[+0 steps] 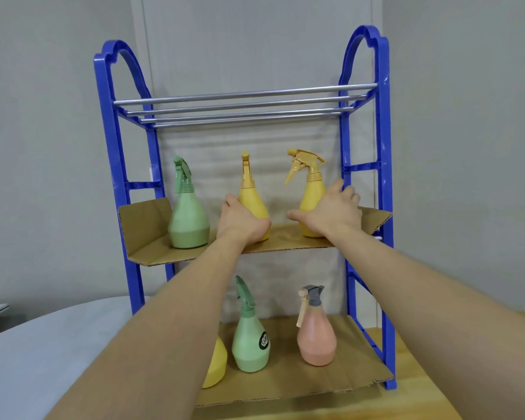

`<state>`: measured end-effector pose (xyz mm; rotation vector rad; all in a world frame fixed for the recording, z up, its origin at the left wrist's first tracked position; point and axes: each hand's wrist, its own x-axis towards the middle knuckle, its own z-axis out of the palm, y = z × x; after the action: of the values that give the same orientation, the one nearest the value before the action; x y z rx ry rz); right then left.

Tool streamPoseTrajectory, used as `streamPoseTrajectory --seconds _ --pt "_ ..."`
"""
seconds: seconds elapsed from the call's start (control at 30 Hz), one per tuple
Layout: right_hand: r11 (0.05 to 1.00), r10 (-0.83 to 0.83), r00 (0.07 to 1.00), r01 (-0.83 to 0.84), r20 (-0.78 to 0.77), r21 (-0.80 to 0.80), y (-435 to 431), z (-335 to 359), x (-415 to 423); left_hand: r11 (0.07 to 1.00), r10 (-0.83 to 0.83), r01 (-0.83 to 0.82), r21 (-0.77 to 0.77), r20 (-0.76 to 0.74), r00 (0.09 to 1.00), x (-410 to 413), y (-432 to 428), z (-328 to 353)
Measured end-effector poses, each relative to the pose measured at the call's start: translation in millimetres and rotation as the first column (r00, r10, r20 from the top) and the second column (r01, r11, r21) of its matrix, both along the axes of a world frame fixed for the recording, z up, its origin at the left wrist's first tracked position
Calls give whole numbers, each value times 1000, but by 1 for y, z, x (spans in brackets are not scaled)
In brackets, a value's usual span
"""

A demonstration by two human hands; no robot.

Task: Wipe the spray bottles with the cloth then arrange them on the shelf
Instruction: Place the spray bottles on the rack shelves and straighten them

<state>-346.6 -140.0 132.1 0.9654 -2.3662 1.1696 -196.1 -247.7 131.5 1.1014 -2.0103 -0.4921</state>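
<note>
**Arranging on the middle tier, both grips on yellow bottles**

My left grip [243, 221] is curled round the belly of the centre yellow spray bottle [250, 192] on the middle tier of the blue shelf [385, 207]. My right grip [334, 212] wraps the right yellow spray bottle [311, 192] at its 3 o'clock, fingers behind it and thumb stretched toward 9 o'clock. Both bottles stand upright on the cardboard liner [146, 237]. A green spray bottle [188, 219] stands apart at 9 o'clock.

On the tier at 6 o'clock stand a labelled green bottle [250, 341], a pink bottle [315, 341] and a half-hidden yellow bottle [217, 365]. No cloth is in view, so I judge this is the arranging step. The next move calls for evening the gaps and perhaps turning the nozzles one way. Then I let go without tipping either bottle.
</note>
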Motion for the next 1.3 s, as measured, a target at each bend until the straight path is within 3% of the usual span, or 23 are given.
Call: streamPoseTrajectory --seconds 0.07,0.2,0.33,0.47,0.73,1.07,1.3 --pt "1000 3 1000 -3 -3 -10 0 2 -3 1000 -5 4 4 8 1000 0 0 0" --pt "989 149 975 -151 163 -6 0 9 -8 1000 1 -1 5 23 1000 -1 -1 0" --pt "999 42 998 -43 48 24 -1 3 -9 1000 9 -9 1 31 999 -2 0 0" --pt "991 104 989 -112 104 75 -5 3 -10 1000 16 -16 -8 36 999 -2 1 0" --pt "979 100 992 -112 73 171 -1 11 -14 1000 21 -21 -5 51 998 -6 -2 -2" --pt "975 146 983 -162 109 152 2 3 -21 1000 6 -6 -8 67 998 -7 -6 -6" --pt "971 134 990 -141 51 192 3 1 -22 999 11 -7 -42 101 995 -10 -12 -11"
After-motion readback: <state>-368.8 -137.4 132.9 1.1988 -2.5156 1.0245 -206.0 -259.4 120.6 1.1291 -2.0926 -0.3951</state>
